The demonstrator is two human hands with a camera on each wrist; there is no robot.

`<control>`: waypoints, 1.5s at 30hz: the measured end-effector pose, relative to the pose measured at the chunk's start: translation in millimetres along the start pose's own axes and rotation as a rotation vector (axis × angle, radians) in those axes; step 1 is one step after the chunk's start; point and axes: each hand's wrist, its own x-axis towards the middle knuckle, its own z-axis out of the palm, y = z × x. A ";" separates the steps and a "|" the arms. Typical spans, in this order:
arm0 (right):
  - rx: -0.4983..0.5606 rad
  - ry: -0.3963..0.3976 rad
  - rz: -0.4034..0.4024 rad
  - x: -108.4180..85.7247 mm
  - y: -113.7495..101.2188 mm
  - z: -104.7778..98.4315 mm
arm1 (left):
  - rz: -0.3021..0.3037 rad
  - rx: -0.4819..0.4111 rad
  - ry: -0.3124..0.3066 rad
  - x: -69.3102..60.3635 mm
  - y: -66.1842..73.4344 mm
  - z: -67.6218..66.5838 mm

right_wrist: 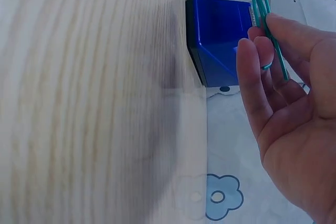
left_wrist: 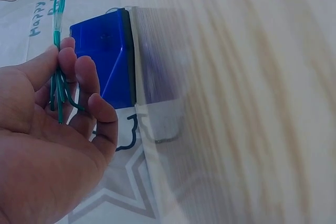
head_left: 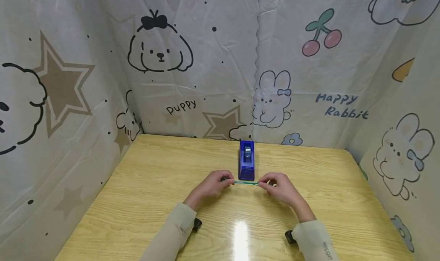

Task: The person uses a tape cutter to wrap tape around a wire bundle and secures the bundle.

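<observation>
A thin bundle of green wires (head_left: 246,182) is stretched level between the two hands, above the table. My left hand (head_left: 216,182) pinches one end between thumb and fingers; loose wire ends stick out past the fingertips in the left wrist view. The other end is pinched by my right hand (head_left: 279,186), with wire ends (right_wrist: 278,59) fanning out below its thumb. A band of clear tape (left_wrist: 58,22) appears wrapped around the wires near the left fingertips. Just behind the bundle stands a blue tape dispenser (head_left: 246,169) with a roll of tape in it.
The wooden table (head_left: 154,200) has a bright light reflection near its front. Curtains with cartoon prints (head_left: 220,62) enclose its back and both sides. On each sleeve's cuff sits a small black device (head_left: 197,225).
</observation>
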 end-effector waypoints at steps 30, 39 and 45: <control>0.035 0.022 -0.015 -2.6 5.3 -1.6 | -0.017 -0.044 0.012 -3.9 2.5 -0.5; 0.028 0.013 0.014 -2.5 6.4 1.9 | -0.014 -0.061 0.016 -6.8 -3.5 -5.4; 0.023 0.005 0.039 -1.1 7.8 6.6 | -0.031 -0.042 0.002 -9.9 -5.7 -10.0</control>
